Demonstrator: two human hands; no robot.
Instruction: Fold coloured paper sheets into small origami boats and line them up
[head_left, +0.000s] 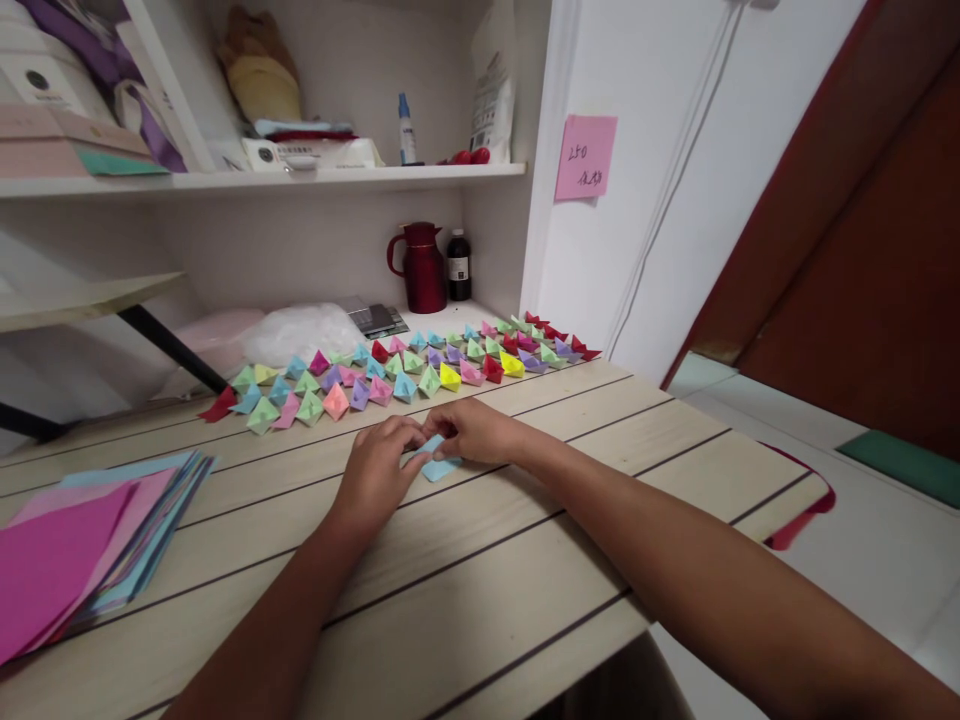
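My left hand [379, 470] and my right hand [469, 430] meet over a small light-blue piece of paper [437, 468] lying on the wooden table [525, 560]. The fingers of both hands are curled and pinch the paper against the tabletop; most of the sheet is hidden under them. Just beyond the hands run rows of several small folded paper shapes [405, 370] in many colours. A stack of coloured paper sheets [82, 550], pink on top, lies at the table's left edge.
Behind the folded shapes stand a red jug [420, 268] and a dark bottle [459, 265] under a shelf [300, 178] holding boxes and bottles. A pink note [585, 157] sticks to the white wall. The table's right edge drops to the floor.
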